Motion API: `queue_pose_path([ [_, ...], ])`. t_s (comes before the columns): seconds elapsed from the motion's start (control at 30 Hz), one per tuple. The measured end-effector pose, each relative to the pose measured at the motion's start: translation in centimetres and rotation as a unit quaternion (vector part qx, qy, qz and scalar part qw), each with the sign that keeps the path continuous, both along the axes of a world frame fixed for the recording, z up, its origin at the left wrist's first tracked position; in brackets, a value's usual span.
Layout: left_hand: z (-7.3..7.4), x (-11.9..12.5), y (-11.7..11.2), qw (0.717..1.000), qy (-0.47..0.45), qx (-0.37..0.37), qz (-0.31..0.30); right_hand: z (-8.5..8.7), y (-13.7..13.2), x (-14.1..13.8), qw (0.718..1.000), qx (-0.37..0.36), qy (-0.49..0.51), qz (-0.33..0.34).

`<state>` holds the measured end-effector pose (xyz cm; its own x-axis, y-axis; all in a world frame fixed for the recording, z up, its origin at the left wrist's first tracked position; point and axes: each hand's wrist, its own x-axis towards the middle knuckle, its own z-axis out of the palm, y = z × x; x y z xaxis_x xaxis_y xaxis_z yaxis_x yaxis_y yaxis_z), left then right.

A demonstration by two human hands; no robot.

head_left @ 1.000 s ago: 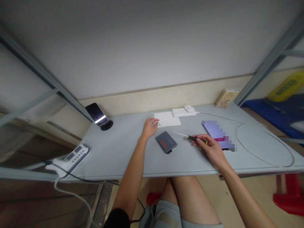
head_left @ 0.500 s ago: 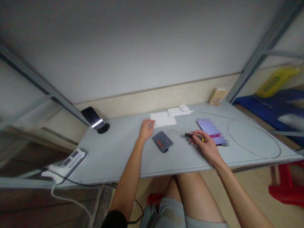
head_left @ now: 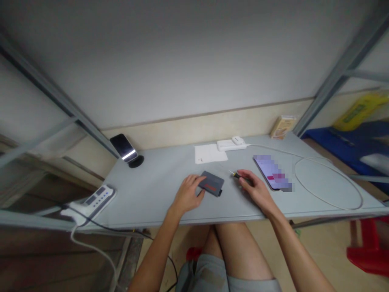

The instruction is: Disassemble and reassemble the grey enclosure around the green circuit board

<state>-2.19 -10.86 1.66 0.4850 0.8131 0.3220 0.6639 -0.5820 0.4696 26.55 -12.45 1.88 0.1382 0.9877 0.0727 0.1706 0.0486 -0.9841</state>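
A small grey box with a red label (head_left: 212, 183) lies on the grey table (head_left: 152, 190) in front of me. My left hand (head_left: 188, 194) grips its left end, fingers curled around it. My right hand (head_left: 253, 186) is closed on a small screwdriver (head_left: 236, 174) with a black and yellow handle, its thin metal tip pointing left toward the box. A phone (head_left: 270, 172) with a lit screen lies just right of that hand.
A white paper sheet (head_left: 209, 153) and a white charger block (head_left: 232, 143) lie at the back, a white cable (head_left: 328, 178) looping right. A dark phone on a stand (head_left: 124, 147) is back left, a power strip (head_left: 94, 198) at the left edge. A carton (head_left: 282, 126) stands back right.
My left hand has left the paper and come back toward me to take hold of the grey box. The box has turned and shifted slightly. My right hand has brought the screwdriver closer to it.
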Motion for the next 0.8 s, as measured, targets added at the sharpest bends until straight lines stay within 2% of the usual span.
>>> queue_pose_path([
  [0.13,-0.2,0.8,-0.5,1.000,-0.011,0.008,0.026,-0.3,-0.1,-0.9,0.997,0.017,-0.071,-0.012],
  [0.23,-0.1,1.8,-0.2,1.000,-0.008,-0.008,0.027,-0.6,-0.2,-1.3,0.994,0.018,-0.100,-0.046],
  [0.4,0.5,4.0,0.8,1.000,0.002,-0.030,0.002,-0.3,-0.4,-1.7,0.994,0.045,-0.081,-0.060],
  [0.6,0.8,6.4,1.7,0.999,0.053,0.000,-0.013,0.1,-0.6,-1.5,0.993,0.052,-0.065,-0.088],
  [0.8,0.6,6.6,1.8,0.998,0.039,-0.009,-0.040,-0.4,-0.3,-1.6,0.986,0.088,-0.094,-0.103],
])
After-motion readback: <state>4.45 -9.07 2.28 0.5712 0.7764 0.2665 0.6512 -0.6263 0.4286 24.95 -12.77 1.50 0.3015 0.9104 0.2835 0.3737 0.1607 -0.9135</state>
